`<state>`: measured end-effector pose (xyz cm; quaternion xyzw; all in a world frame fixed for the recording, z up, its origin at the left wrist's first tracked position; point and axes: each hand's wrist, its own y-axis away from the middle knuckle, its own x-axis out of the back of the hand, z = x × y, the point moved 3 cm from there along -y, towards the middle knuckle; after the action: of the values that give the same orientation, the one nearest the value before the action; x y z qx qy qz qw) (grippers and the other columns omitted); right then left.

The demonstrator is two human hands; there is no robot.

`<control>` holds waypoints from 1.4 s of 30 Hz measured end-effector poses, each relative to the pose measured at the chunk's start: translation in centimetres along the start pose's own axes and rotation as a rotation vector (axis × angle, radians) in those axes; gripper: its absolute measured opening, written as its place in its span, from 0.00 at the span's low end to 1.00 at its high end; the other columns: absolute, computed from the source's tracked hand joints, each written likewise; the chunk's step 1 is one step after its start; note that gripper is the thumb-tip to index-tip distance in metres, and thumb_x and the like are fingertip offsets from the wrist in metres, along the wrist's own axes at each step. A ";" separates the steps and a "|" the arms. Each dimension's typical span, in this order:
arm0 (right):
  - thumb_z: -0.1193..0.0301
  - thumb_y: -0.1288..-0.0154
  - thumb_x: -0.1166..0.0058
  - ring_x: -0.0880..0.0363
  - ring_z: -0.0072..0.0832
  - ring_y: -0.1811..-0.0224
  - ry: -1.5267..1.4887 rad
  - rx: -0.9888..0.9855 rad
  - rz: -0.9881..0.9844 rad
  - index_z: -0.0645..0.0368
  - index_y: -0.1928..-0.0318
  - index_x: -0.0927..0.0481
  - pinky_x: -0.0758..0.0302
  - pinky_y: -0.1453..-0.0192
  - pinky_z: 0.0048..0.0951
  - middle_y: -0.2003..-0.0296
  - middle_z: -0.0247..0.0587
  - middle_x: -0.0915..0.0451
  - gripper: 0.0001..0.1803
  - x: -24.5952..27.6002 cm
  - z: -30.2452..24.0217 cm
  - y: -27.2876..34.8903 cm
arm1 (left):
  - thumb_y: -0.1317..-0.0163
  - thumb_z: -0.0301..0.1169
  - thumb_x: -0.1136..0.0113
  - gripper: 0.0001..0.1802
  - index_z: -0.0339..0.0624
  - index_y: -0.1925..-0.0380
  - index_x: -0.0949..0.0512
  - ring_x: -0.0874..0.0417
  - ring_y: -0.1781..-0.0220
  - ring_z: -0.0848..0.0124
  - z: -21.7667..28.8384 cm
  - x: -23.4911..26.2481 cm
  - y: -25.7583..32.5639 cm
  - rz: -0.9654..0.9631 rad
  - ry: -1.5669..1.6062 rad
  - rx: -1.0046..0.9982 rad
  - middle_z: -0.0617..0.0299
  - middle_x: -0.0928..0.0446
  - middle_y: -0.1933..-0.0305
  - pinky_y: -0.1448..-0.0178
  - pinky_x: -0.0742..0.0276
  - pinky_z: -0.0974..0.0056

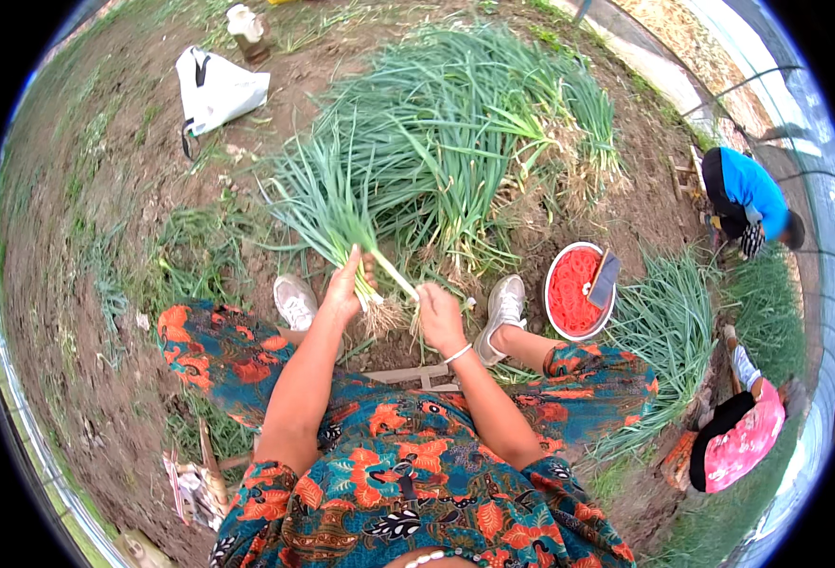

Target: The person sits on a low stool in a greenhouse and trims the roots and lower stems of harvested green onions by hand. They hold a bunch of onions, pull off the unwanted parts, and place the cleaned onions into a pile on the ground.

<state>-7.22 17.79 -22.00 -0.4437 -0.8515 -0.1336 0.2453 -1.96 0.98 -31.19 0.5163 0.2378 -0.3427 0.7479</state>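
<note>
My left hand [346, 289] is closed around a bunch of green onions [332, 204], leaves pointing up and away, white stems and stringy roots hanging below the fist. Between my two hands slants a single green onion stalk [395, 275], its pale lower end pinched in my right hand [439, 315]. Its upper part meets the bunch at my left hand. Just beyond lies a large heap of green onions [436, 133] on the soil, with roots showing along its right side.
A white-rimmed tub [556, 317] of red bands, with a dark flat object [604, 280] on it, stands right of my foot. More green onions [668, 327] lie beyond it. Two people crouch at the far right. A white bag [217, 90] and loose leaves lie left.
</note>
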 end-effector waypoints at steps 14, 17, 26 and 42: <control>0.60 0.36 0.51 0.21 0.43 0.59 0.062 -0.298 -0.029 0.65 0.57 0.24 0.28 0.54 0.37 0.63 0.54 0.20 0.19 -1.8 9.3 -2.5 | 0.44 0.32 0.35 0.15 0.36 0.64 0.29 0.21 0.79 0.70 5.3 -2.6 2.5 0.142 -0.435 -0.225 0.60 0.25 0.79 0.73 0.17 0.64; 0.63 0.40 0.49 0.22 0.45 0.54 0.092 -0.388 0.092 0.66 0.54 0.24 0.29 0.48 0.37 0.59 0.56 0.21 0.19 -1.1 14.2 -6.5 | 0.47 0.30 0.32 0.14 0.42 0.68 0.29 0.31 0.87 0.76 6.5 -3.0 1.5 0.037 -0.331 -0.135 0.67 0.32 0.84 0.84 0.30 0.70; 0.62 0.45 0.40 0.21 0.37 0.66 -0.031 -0.484 0.069 0.66 0.58 0.22 0.27 0.60 0.34 0.68 0.48 0.19 0.20 -1.7 13.4 -10.7 | 0.44 0.27 0.37 0.10 0.41 0.67 0.29 0.41 0.87 0.82 2.5 -0.5 0.8 0.204 -0.249 0.086 0.74 0.40 0.84 0.83 0.41 0.75; 0.73 0.39 0.48 0.30 0.20 0.83 -0.576 -0.451 -0.786 0.61 0.63 0.25 0.29 0.76 0.25 0.81 0.30 0.28 0.06 -3.8 4.0 0.1 | 0.43 0.36 0.36 0.12 0.39 0.68 0.24 0.37 0.86 0.81 2.1 -3.4 4.3 0.056 -0.441 0.109 0.71 0.32 0.80 0.83 0.40 0.75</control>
<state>-6.51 17.05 -27.41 -0.1516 -0.9365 -0.2677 -0.1682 -0.97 0.96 -25.42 0.4751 0.0351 -0.4385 0.7620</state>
